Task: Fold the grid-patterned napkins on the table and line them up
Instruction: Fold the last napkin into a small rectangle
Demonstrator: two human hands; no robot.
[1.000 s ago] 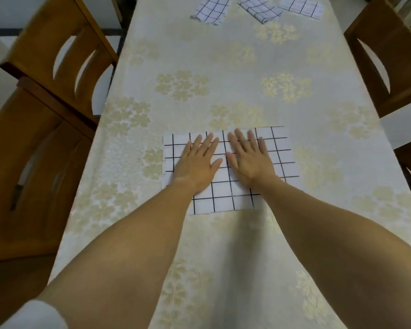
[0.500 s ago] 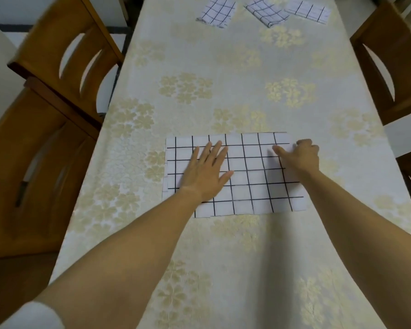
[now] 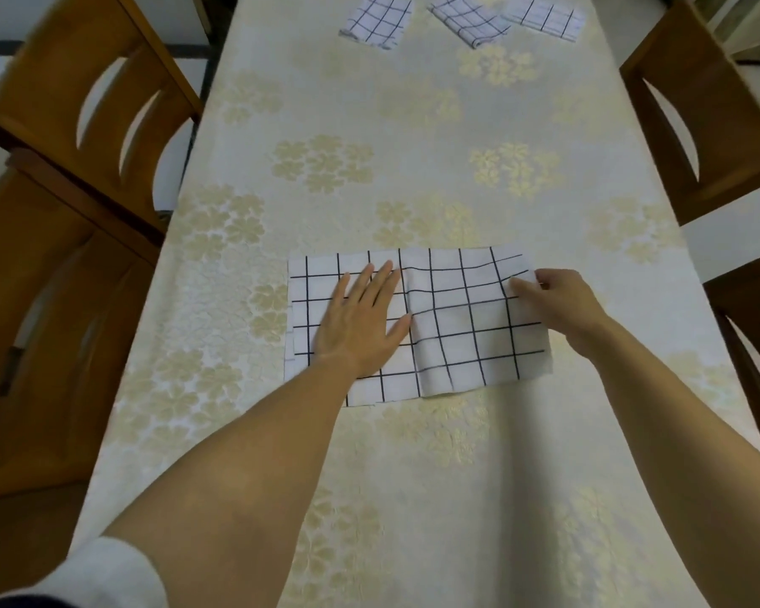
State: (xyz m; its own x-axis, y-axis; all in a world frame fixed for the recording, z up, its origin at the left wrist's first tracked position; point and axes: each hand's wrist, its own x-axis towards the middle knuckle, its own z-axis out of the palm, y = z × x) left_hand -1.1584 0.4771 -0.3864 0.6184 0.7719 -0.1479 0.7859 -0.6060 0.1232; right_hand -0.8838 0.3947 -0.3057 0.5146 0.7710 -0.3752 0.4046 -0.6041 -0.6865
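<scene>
Two wooden chairs (image 3: 84,138) stand left of the left hand (image 3: 360,326), which lies flat with straight fingers, pressing the left half of one napkin (image 3: 457,344) onto the table (image 3: 413,125). The right hand (image 3: 562,305) pinches that napkin's right edge. Three folded napkins (image 3: 470,19) lie far beyond both hands. Two more chairs (image 3: 698,125) stand right of the right hand.

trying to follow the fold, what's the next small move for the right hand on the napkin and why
Probably lift the right edge and carry it left over the napkin to halve it. The right hand pinches that edge, where the cloth is rippled, while the left hand lies flat on the left half, pinning it.
</scene>
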